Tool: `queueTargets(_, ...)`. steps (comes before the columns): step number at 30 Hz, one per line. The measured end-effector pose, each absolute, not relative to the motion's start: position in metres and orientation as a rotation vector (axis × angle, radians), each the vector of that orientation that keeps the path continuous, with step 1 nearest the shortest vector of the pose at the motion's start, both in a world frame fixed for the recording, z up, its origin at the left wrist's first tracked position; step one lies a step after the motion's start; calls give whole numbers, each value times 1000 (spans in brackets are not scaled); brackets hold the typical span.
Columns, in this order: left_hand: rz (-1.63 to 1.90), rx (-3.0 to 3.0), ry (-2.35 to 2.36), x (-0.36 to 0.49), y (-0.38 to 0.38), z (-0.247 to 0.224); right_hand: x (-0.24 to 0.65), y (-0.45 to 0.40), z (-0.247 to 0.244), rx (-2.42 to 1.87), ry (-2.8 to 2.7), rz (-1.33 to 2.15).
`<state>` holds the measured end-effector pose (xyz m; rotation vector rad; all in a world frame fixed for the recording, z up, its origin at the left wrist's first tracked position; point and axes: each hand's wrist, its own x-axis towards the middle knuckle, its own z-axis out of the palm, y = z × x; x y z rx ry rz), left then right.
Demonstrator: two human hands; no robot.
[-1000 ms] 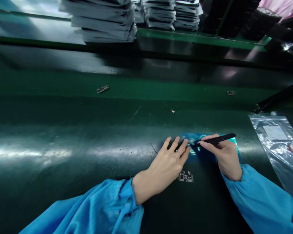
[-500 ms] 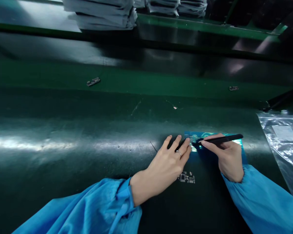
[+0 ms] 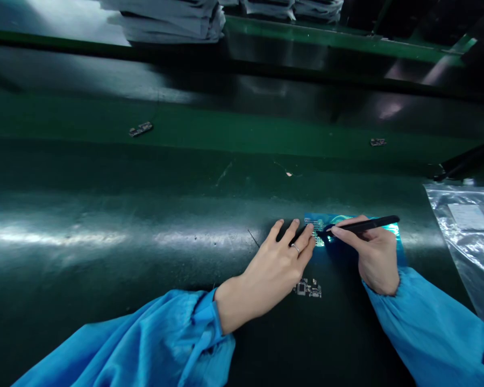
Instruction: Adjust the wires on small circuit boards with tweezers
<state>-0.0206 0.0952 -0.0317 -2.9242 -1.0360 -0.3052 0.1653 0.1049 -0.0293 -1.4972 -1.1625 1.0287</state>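
My left hand [image 3: 277,263] lies flat with its fingers spread, a ring on one of them. Its fingertips touch the left end of a shiny blue sheet [image 3: 400,252] with small rows of marks or parts. In my right hand [image 3: 377,258] is a black pen-like tool [image 3: 373,223], probably tweezers, slanted with its tip down at the sheet near my left fingertips. What the tip touches is too small to tell. A small circuit board [image 3: 308,288] rests on the green table just below my left hand, partly hidden by it.
Two more small boards lie further back, one at the left [image 3: 141,129] and one at the right [image 3: 378,142]. A clear plastic bag [image 3: 463,242] with a white label is at the right. Stacked grey-white packets [image 3: 169,20] stand on the shelf above. A thin dark wire [image 3: 253,237] lies left of my left hand.
The view has shifted slightly, so the boards at the back appear a little further left and higher. Both hands keep nearly the same pose over the sheet.
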Motion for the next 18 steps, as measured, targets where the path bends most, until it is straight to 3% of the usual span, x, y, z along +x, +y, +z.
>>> queueTargets(18,-520,-3064,-967,-50,44,-20,157,61,-16,-1479,-1091,1263)
